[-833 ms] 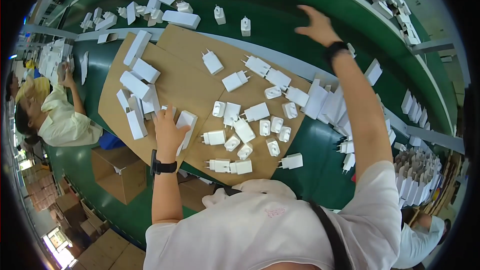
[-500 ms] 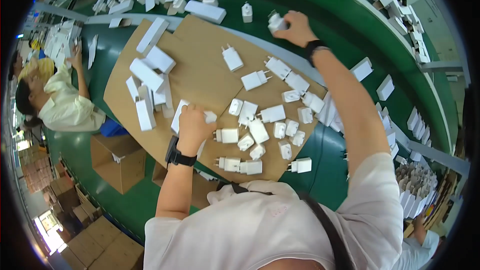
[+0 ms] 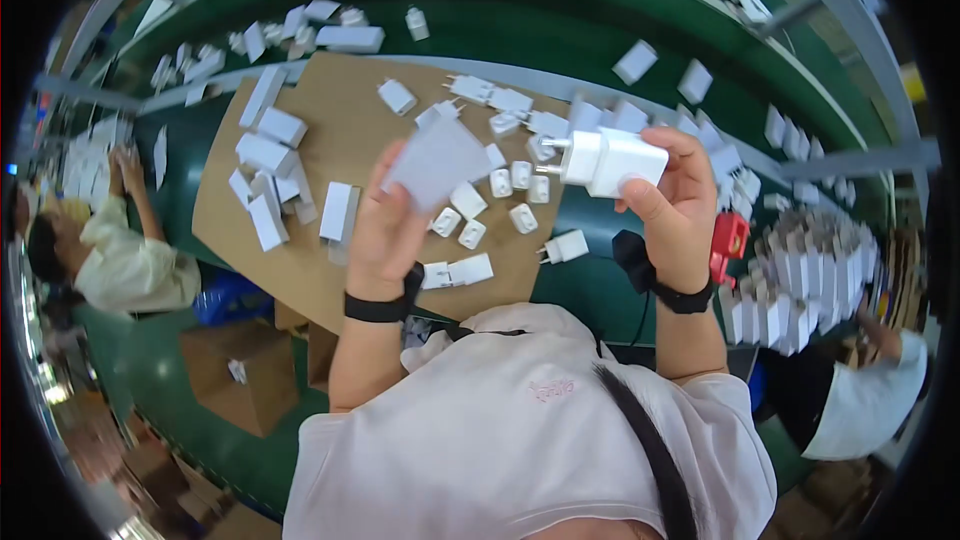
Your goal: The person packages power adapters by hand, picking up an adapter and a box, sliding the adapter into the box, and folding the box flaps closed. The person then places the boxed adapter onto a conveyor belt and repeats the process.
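Holding one white charger (image 3: 612,160) above the cardboard sheet (image 3: 345,130), right hand (image 3: 680,210) fingers wrapped around it | left hand (image 3: 385,225) gripping one flat white box (image 3: 435,162) | two co-workers alongside

Both forearms raised above cardboard sheet (image 3: 330,140). Left hand (image 3: 385,220) fingers pinched closed. Right hand (image 3: 680,200) clenched. Black wristbands both wrists.

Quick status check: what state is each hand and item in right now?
left hand: raised, gripping a small white box
right hand: raised, gripping a white charger, prongs pointing left
loose chargers: scattered on the cardboard sheet
white boxes: lying on the sheet's left part
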`<state>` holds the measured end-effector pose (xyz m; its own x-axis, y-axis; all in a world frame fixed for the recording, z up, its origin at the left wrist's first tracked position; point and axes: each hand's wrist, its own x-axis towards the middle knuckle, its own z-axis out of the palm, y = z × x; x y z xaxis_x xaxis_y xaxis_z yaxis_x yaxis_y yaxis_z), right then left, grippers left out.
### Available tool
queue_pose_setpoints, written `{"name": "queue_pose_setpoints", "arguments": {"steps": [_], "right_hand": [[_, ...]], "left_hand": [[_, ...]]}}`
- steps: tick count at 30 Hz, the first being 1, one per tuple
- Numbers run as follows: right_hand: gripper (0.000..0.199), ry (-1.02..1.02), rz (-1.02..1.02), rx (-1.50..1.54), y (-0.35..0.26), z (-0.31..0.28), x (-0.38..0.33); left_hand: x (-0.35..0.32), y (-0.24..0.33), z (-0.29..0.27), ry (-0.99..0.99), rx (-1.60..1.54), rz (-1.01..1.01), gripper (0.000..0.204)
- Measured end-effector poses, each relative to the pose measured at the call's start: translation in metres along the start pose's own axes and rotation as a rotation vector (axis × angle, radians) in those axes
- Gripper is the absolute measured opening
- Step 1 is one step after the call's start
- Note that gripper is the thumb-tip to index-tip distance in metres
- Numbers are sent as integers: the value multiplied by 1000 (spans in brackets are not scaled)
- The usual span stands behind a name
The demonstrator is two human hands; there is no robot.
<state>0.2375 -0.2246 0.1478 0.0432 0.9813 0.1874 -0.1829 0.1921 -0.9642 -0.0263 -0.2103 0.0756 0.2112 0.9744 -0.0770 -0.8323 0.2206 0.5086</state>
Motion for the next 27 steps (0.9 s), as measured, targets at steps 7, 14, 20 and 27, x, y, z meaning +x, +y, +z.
{"name": "queue_pose_setpoints", "arguments": {"steps": [7,14,20,27], "right_hand": [[35,203,99,244,-17,-21,-59],[37,267,38,513,-12,-11,-83],[34,-8,-121,516,-3,-11,-84],[27,-105,110,892,-20,-49,-78]], "left_hand": [[-21,-63,33,-205,661,180,42],[-46,-100,59,-160,1675,1052,36],[-69,-120,81,-44,1766,677,54],[-69,-99,92,-592,922,-538,83]]}}
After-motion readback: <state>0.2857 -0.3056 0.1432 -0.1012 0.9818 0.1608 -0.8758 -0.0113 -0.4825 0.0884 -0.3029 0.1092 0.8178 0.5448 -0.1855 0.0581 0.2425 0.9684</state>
